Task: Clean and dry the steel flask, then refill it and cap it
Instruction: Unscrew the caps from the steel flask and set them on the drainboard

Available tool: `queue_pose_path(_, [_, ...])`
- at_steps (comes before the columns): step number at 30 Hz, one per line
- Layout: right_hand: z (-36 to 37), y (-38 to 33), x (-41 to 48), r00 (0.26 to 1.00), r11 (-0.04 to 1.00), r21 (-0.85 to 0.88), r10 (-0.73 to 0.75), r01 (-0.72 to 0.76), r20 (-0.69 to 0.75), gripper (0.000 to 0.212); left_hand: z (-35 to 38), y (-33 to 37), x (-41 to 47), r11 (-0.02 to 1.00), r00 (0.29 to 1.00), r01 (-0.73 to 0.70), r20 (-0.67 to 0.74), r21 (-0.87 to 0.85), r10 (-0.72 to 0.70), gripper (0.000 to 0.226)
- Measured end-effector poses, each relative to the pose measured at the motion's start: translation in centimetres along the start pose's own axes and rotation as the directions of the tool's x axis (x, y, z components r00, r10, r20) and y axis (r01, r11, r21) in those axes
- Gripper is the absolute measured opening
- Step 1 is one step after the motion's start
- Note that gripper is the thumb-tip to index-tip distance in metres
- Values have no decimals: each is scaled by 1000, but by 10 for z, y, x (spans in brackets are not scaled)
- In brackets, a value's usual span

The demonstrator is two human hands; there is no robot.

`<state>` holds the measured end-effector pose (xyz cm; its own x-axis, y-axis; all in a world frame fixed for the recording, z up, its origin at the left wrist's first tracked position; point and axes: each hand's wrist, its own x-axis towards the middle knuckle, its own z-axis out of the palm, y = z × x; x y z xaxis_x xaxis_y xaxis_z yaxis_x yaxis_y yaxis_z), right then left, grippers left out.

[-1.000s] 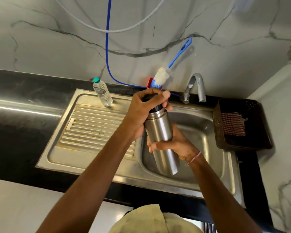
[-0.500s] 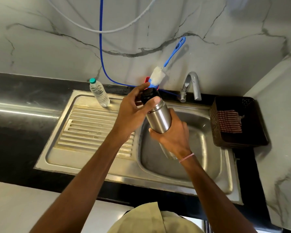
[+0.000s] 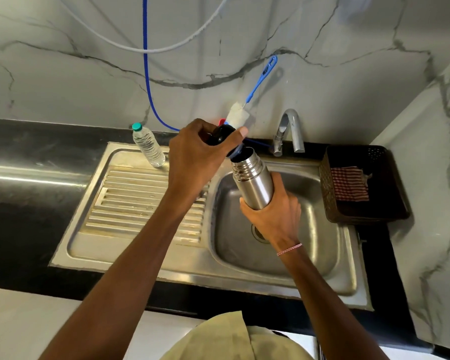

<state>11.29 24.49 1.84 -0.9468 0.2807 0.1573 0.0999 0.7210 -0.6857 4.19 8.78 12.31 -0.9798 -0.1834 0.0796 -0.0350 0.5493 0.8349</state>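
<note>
Black polished surface [image 3: 24, 209] carries an inset steel sink [image 3: 244, 278] with a ribbed drainboard [image 3: 140, 203] on its left. The wall [image 3: 63, 81] behind and to the right is white marble with grey veins; a blue hose [image 3: 145, 74] and a white hose [image 3: 153, 50] hang across it. A plastic water bottle [image 3: 148, 148] stands at the drainboard's back edge. A bottle brush [image 3: 240, 114] leans on the wall beside the tap [image 3: 291, 128]. A dark basket [image 3: 327, 196] right of the basin holds a checked cloth [image 3: 350, 183]. The steel flask [image 3: 253, 180] is tilted above the basin, mouth open, with the right hand [image 3: 274, 219] wrapped round its lower body. The left hand [image 3: 195, 158], fingers curled, grips the black cap [image 3: 220, 135] just beside the mouth; contact with the rim cannot be told.
</note>
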Motion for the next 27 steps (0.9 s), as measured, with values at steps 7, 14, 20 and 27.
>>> queue_pose_path(7, [-6,13,-4,996,995,51,91,-91,0,72,-8,-9,-2,940,937,169,343,-296,-61,39])
queue_pose_path(14, [2,24,-9,986,983,77,163,-165,31,67,-11,-68,-20,890,882,224,471,-398,-12,56])
queue_pose_path(20, [28,29,-14,972,958,183,201,-220,118,74,-18,-163,-30,969,948,132,311,-209,-62,60])
queue_pose_path(27, [66,26,-24,973,966,161,177,-200,148,80,-23,-273,-32,974,967,206,131,95,-217,67])
